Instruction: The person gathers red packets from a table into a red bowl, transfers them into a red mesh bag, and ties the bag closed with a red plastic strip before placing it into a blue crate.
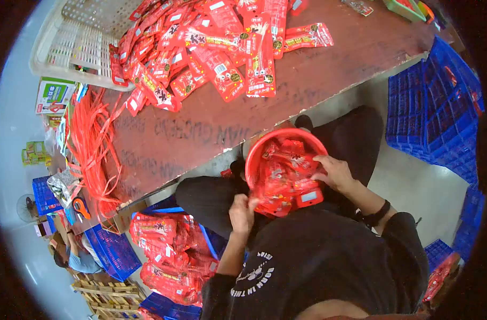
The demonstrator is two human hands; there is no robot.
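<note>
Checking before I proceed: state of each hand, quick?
Left hand: by the red bucket, fingers blurred; grip cannot be told.
Right hand: fingers curled at the red packets; cannot tell if holding.

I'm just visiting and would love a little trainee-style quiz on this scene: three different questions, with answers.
1. True or false: the black wristband is on the same arm as the right hand.

2. Multiple choice: what is inside the red bucket in front of the person?
A. Blue crates
B. Red packets
C. Cardboard boxes

3. Fill in the colour: the perforated basket by the pile of packets on the table is ____.

Key: 1. True. 2. B. 3. White.
</note>
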